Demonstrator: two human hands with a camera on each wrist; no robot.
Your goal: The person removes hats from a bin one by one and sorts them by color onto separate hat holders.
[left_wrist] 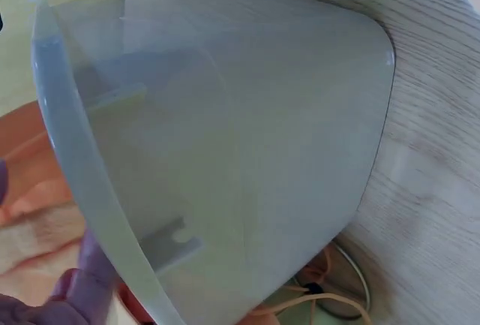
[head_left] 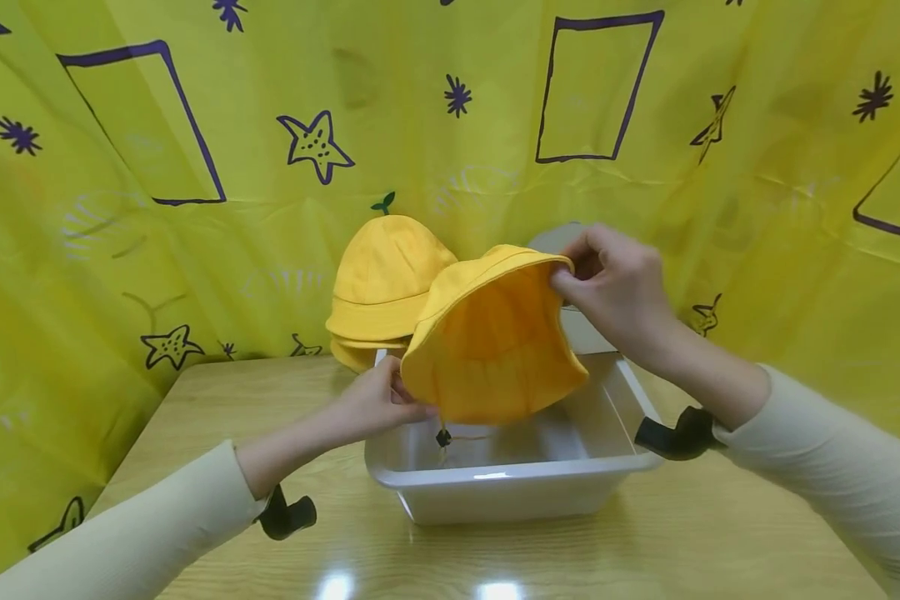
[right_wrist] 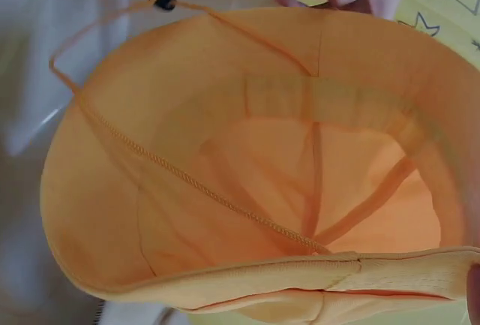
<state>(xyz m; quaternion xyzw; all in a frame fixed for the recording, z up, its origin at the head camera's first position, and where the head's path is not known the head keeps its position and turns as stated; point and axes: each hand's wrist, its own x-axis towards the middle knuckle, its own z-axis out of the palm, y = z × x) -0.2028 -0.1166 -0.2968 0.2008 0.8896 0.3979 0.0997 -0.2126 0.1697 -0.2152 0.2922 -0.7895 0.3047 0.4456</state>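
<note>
A yellow bucket hat (head_left: 495, 350) is held up over the white plastic bin (head_left: 510, 475), its hollow inside facing me. My right hand (head_left: 618, 279) pinches the brim at the upper right. At the lower left of the brim, my left hand (head_left: 371, 400) grips the edge between thumb and fingers. A thin chin cord with a black cord stopper (head_left: 443, 437) dangles from the hat; in the right wrist view the cord (right_wrist: 202, 182) crosses the hat's open inside. The left wrist view mostly shows the bin's outer wall (left_wrist: 247, 145).
Behind the bin's left corner stands a stack of yellow hats (head_left: 386, 283), the top one with a green sprout (head_left: 383, 202). A grey-white object (head_left: 585, 333) is partly hidden behind the right hand. A yellow patterned curtain (head_left: 420, 83) hangs behind the wooden table (head_left: 270, 400).
</note>
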